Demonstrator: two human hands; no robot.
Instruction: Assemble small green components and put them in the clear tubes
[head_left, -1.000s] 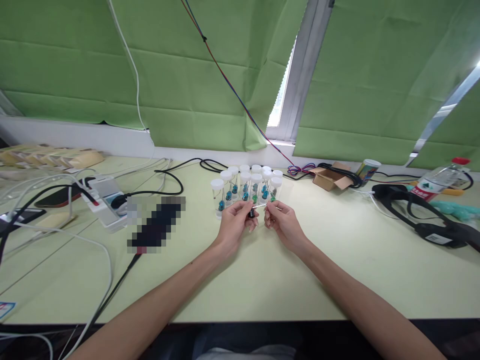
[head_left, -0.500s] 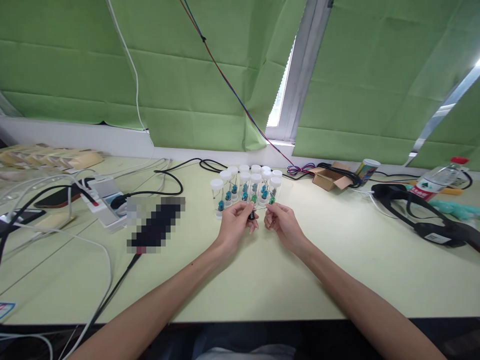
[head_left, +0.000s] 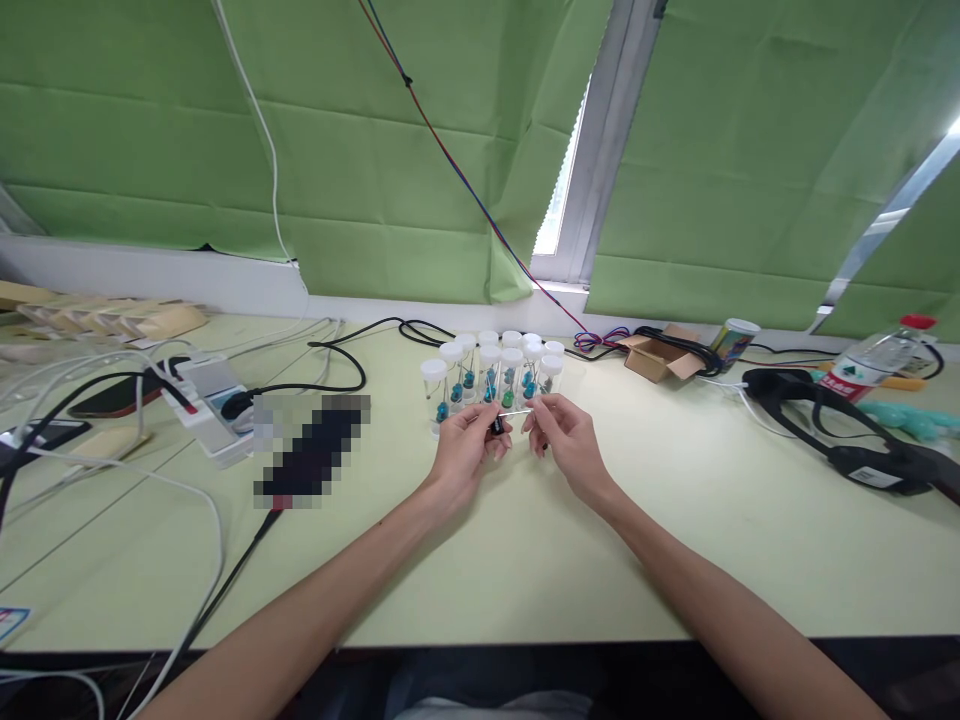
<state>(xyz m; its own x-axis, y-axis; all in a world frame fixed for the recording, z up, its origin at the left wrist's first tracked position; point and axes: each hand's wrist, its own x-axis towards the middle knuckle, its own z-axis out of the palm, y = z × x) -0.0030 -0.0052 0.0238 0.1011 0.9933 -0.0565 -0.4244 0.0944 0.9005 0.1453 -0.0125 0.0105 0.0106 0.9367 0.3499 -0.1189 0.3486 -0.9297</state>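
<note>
My left hand (head_left: 461,450) is closed in a pinch on a small black piece (head_left: 497,426) with white marks, too small to identify. From it a thin pale strand (head_left: 516,413), wire or rod, spans to the fingertips of my right hand (head_left: 568,445). The right thumb and forefinger pinch the strand's other end; the lower fingers are curled. Just beyond both hands stands a cluster of clear, white-capped vials (head_left: 434,370). Inside them are blue-teal parts (head_left: 442,411) with thin leads, and one green part (head_left: 508,399). My fingers partly cover the nearest vials.
A power strip (head_left: 214,405) and tangled cables lie left, near a pixelated dark object (head_left: 315,450). Behind right are an open cardboard box (head_left: 656,360) and a can (head_left: 733,345). A black headset (head_left: 847,430) and a water bottle (head_left: 870,360) are at the right.
The pale strand between my hands now shows. My left hand has shifted slightly left, and the black piece with it. The right fingertips have turned inward a little. The vials stay put.
</note>
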